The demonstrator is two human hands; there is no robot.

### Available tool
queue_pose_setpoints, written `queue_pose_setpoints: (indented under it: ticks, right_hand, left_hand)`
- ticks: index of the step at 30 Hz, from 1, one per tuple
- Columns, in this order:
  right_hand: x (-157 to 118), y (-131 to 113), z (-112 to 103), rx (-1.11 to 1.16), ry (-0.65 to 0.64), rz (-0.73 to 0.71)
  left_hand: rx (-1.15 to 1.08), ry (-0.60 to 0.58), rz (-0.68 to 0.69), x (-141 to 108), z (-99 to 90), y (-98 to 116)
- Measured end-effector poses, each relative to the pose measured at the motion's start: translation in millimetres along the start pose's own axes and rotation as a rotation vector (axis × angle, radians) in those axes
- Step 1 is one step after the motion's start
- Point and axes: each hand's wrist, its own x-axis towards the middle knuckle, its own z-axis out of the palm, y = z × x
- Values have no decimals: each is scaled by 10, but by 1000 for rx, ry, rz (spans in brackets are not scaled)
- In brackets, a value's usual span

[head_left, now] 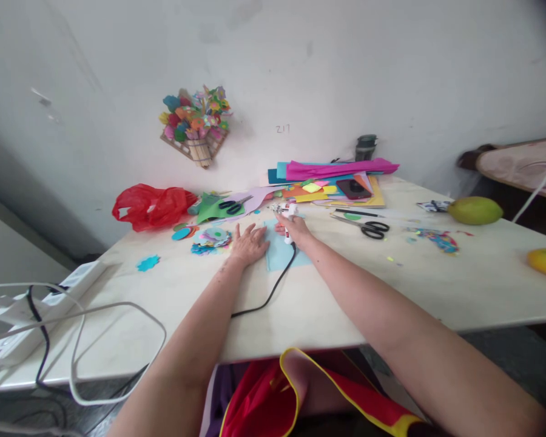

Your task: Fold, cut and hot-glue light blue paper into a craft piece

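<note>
My right hand (295,229) is wrapped round a white hot glue gun (291,209) with a black cord that trails toward the table's front edge. Beneath it lies a light blue sheet (279,261), flat on the table. My left hand (250,244) rests on the table at the sheet's left edge, fingers spread and nothing visible in them. Just left of that hand is a pile of scalloped foam or paper shapes (213,238). Farther left lie a lone blue scalloped shape (148,263) and some blue and orange discs (182,233).
Black-handled scissors (374,229) and a black pencil (357,212) lie right; a second pair of scissors (232,206) lies back left. A red plastic bag (152,206), coloured sheets (337,171), a phone (353,189), scraps, a green mango (475,210) and a power strip (79,279) surround the hands.
</note>
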Motion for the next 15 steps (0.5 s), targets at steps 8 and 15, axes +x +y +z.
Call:
queue_pose_setpoints:
  ticks: [8, 15]
  right_hand:
    - [16, 36, -4, -5, 10, 5]
    - [27, 52, -2, -6, 6, -5]
  left_hand:
    - [-23, -132, -45, 208, 4, -144]
    - [-11, -172, -90, 386, 62, -129]
